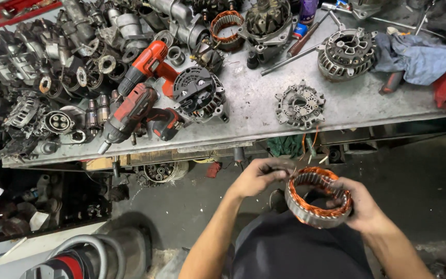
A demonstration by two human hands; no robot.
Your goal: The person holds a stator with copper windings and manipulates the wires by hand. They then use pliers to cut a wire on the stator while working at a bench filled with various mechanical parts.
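A ring-shaped stator [317, 199] with copper windings and a grey steel core sits over my lap, below the workbench edge. My right hand [360, 204] grips its right side. My left hand [261, 174] pinches something small at the ring's upper left rim, where thin copper leads stick out. Both hands are smeared with grease.
The metal workbench [254, 103] carries two red cordless drills [138, 98], a black-capped alternator [200, 93], a flat alternator end plate [299, 106], an alternator housing [346, 52], a second stator [226, 26], a blue rag [419, 54] and a heap of alternator parts [42, 77] at left.
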